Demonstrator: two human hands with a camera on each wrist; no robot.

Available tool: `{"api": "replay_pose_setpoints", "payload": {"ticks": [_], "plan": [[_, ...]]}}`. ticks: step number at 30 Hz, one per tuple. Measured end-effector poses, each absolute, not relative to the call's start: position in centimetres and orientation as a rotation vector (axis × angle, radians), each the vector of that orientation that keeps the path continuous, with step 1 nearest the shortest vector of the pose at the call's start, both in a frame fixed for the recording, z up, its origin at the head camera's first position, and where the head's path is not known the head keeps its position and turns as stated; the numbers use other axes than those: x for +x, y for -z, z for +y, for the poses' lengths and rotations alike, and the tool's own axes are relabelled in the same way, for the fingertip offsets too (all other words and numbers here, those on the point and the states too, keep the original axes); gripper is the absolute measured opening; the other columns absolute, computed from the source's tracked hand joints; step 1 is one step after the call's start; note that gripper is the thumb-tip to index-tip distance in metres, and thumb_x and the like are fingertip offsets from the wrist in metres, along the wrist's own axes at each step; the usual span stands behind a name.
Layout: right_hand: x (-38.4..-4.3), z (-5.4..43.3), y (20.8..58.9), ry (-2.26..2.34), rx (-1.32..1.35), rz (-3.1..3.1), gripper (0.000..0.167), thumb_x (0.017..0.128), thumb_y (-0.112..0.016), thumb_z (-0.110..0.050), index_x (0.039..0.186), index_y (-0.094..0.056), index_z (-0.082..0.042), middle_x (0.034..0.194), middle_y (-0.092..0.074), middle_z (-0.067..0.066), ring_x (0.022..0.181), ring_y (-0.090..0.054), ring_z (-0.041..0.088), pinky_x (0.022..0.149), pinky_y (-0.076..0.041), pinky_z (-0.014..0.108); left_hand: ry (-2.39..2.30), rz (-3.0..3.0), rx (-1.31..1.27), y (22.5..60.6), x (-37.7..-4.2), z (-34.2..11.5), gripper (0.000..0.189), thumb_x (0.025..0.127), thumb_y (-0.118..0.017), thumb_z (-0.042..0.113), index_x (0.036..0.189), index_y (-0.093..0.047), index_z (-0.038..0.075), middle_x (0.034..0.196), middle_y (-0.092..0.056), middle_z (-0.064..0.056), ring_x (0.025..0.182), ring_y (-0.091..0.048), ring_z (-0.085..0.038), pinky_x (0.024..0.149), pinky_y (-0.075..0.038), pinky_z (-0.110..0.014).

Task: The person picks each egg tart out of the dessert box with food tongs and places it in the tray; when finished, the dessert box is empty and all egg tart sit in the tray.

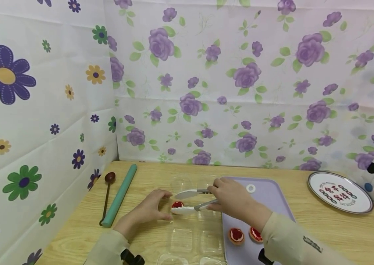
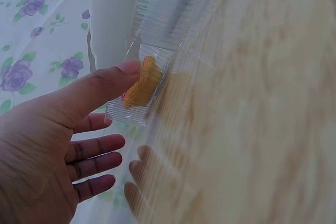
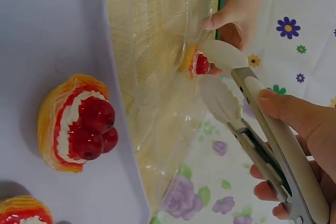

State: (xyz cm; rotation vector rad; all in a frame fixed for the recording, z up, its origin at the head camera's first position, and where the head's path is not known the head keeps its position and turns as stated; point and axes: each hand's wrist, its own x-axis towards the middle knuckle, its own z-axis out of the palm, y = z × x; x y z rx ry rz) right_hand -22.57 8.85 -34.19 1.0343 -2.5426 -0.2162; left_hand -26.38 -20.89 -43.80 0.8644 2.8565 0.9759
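Observation:
My right hand (image 1: 231, 197) grips a pair of kitchen tongs (image 3: 278, 135) with white tips. The tong arms stand apart, one on each side of a small fruit tart (image 1: 177, 204) with a red top. That tart sits in a compartment of a clear plastic container (image 1: 181, 241). At the container's left edge, my left hand (image 1: 150, 208) has its fingers loosely extended. In the left wrist view, the left thumb (image 2: 118, 77) lies against the clear wall beside the tart; whether it presses is hard to tell.
A lavender tray (image 1: 273, 191) lies right of the container, carrying a tart (image 1: 236, 235) and another tart (image 1: 256, 234) partly behind the right sleeve. A printed plate (image 1: 362, 204) is at far right. On the left lie a brown ladle (image 1: 110, 178) and a teal rod (image 1: 120, 195).

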Motion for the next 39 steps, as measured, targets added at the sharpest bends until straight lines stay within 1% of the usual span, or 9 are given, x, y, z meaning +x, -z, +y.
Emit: {"api": "replay_pose_setpoints", "payload": {"ticks": [4,9,12,16,25,31,36,39], "plan": [[-22.5,8.7,33.8,0.214,1.022,-2.583,0.044,0.079,-0.072,-0.051,0.1,-0.07,-0.012,0.084,-0.057,0.0,0.071,-0.052,0.013,0.062,-0.048,0.026,-0.98,2.855,0.854,43.9,-26.4,-20.9,0.076,0.071,-0.085,0.037,0.13,-0.052,0.001,0.123,-0.057,-0.012,0.114,-0.052,-0.028,0.099,-0.044,-0.05],[-22.6,8.3,33.5,0.186,0.993,-2.692,0.042,0.08,-0.071,-0.05,0.099,-0.07,-0.012,0.083,-0.056,0.001,0.069,-0.051,0.013,0.058,-0.046,0.026,-1.003,2.844,0.829,43.9,-26.4,-20.9,0.075,0.071,-0.084,0.037,0.13,-0.052,0.002,0.123,-0.057,-0.012,0.115,-0.052,-0.027,0.099,-0.043,-0.05],[-22.8,8.0,33.5,0.174,0.972,-2.753,0.042,0.08,-0.071,-0.05,0.099,-0.071,-0.013,0.081,-0.056,0.0,0.07,-0.05,0.013,0.059,-0.045,0.026,-1.011,2.841,0.83,44.0,-26.4,-20.9,0.075,0.071,-0.085,0.036,0.129,-0.052,0.0,0.123,-0.057,-0.013,0.115,-0.052,-0.028,0.099,-0.043,-0.051],[-23.0,7.8,33.4,0.21,0.966,-2.757,0.043,0.079,-0.071,-0.052,0.098,-0.072,-0.014,0.079,-0.058,-0.001,0.072,-0.051,0.013,0.062,-0.047,0.027,-1.01,2.846,0.846,44.1,-26.4,-20.7,0.076,0.07,-0.085,0.036,0.128,-0.053,-0.001,0.122,-0.058,-0.013,0.114,-0.053,-0.029,0.099,-0.043,-0.05],[-23.1,7.8,32.8,0.24,0.931,-2.78,0.045,0.076,-0.073,-0.053,0.098,-0.073,-0.014,0.081,-0.061,-0.002,0.075,-0.054,0.014,0.067,-0.05,0.029,-1.0,2.855,0.842,43.9,-26.5,-20.7,0.075,0.07,-0.085,0.036,0.128,-0.053,0.001,0.122,-0.058,-0.011,0.114,-0.053,-0.028,0.1,-0.043,-0.049],[-23.1,7.7,32.7,0.287,0.973,-2.744,0.042,0.076,-0.073,-0.053,0.091,-0.072,-0.014,0.078,-0.06,-0.002,0.073,-0.053,0.014,0.065,-0.049,0.028,-0.991,2.848,0.835,43.9,-26.4,-20.8,0.076,0.07,-0.085,0.038,0.129,-0.052,0.002,0.123,-0.058,-0.012,0.116,-0.052,-0.027,0.1,-0.043,-0.05],[-23.1,7.5,32.7,0.38,0.998,-2.691,0.042,0.076,-0.071,-0.056,0.085,-0.071,-0.015,0.077,-0.061,-0.002,0.072,-0.054,0.014,0.067,-0.05,0.027,-1.009,2.835,0.829,44.0,-26.3,-20.8,0.076,0.07,-0.084,0.038,0.129,-0.053,0.002,0.124,-0.058,-0.012,0.116,-0.052,-0.026,0.101,-0.042,-0.05],[-23.1,7.5,32.7,0.409,1.01,-2.667,0.041,0.076,-0.07,-0.056,0.083,-0.071,-0.016,0.077,-0.06,-0.003,0.072,-0.054,0.013,0.067,-0.049,0.026,-1.009,2.832,0.838,44.0,-26.3,-20.8,0.076,0.071,-0.084,0.038,0.129,-0.053,0.003,0.124,-0.058,-0.012,0.116,-0.052,-0.026,0.101,-0.042,-0.05]]}}
